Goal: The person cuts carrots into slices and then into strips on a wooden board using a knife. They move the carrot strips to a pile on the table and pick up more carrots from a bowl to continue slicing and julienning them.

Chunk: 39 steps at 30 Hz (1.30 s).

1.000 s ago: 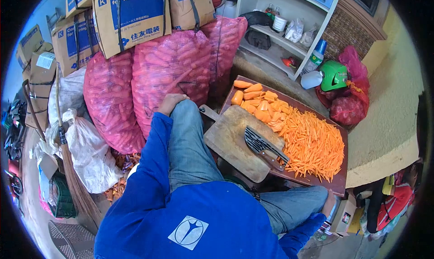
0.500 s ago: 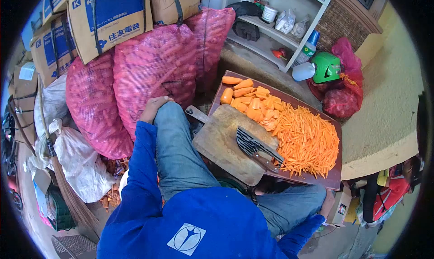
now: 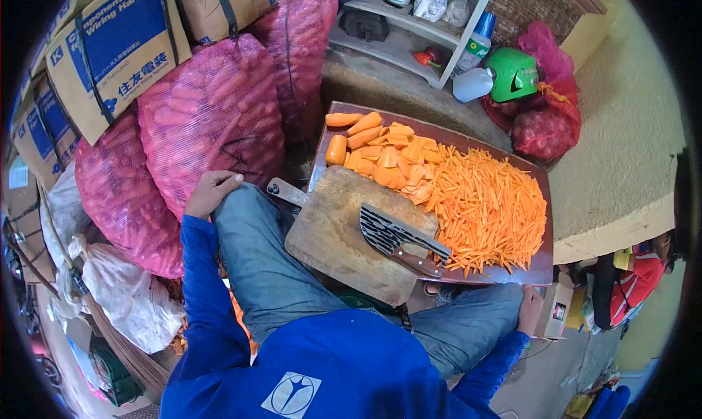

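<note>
My left hand (image 3: 212, 194) rests at my left knee, close to a pink mesh sack of carrots (image 3: 212, 112); its fingers look loosely together, and whether anything is under them is hidden. My right hand (image 3: 530, 311) lies against my right knee, its fingers mostly out of sight. Between my knees, a wooden cutting board (image 3: 333, 232) overlaps a dark red table (image 3: 537, 273). A patterned cleaver (image 3: 391, 232) and a brown-handled knife (image 3: 420, 261) lie on the board. Behind it are peeled whole carrots (image 3: 344, 119), carrot slices (image 3: 395, 163) and a heap of shredded carrot (image 3: 490, 210).
Cardboard boxes (image 3: 117, 46) top the sacks at the left. A shelf (image 3: 395, 40), a green helmet (image 3: 512, 75), a white jug (image 3: 472, 85) and a red net bag (image 3: 545, 130) stand behind the table. White sacks (image 3: 128, 295) and a broom (image 3: 124, 338) are at the left.
The view has shifted, so the table and sacks appear further left and higher. My left hand's thumb shows more clearly. The cleaver and the knife lie as before on the board.
</note>
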{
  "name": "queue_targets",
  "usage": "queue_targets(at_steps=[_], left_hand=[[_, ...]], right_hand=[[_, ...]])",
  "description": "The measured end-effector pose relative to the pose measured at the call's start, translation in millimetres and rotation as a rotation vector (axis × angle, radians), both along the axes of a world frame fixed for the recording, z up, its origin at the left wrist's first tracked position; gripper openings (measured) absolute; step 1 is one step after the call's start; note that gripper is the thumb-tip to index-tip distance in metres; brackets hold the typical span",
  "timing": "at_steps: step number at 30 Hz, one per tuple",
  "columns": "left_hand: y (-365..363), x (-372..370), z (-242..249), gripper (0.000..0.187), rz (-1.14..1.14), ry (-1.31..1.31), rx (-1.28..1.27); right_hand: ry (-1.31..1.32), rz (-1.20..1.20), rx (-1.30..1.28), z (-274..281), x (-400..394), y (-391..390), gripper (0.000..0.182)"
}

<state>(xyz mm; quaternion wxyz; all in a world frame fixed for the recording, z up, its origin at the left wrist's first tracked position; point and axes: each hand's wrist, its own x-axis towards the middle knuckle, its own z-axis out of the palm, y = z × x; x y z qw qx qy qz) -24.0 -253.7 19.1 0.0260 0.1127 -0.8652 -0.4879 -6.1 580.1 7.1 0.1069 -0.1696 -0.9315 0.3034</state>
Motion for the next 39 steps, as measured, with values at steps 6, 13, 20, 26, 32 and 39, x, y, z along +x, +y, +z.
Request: queue_targets(at_steps=[6, 13, 20, 26, 32, 39], left_hand=[[58, -74, 54, 0.032, -0.27, 0.15, 0.042], [143, -183, 37, 0.038, -0.353, 0.164, -0.325], [168, -174, 4, 0.055, -0.219, 0.084, -0.518], [162, -179, -18, 0.059, -0.259, 0.217, -0.502], [160, -179, -7, 0.05, -0.2, 0.029, -0.385], [158, -176, -12, 0.041, -0.114, 0.345, -0.623]], right_hand=[[0.119, 0.031, 0.255, 18, 2, -32, 0.028], [0.225, 0.501, 0.177, 47, -15, -181, 0.024], [0.034, 0.992, 0.278, 65, -27, -278, 0.049], [-0.035, 1.055, 0.424, 50, -31, -294, 0.054], [-0.067, 1.097, 0.373, 50, -37, -290, 0.055], [-0.049, 1.071, 0.241, 36, -40, -286, 0.058]])
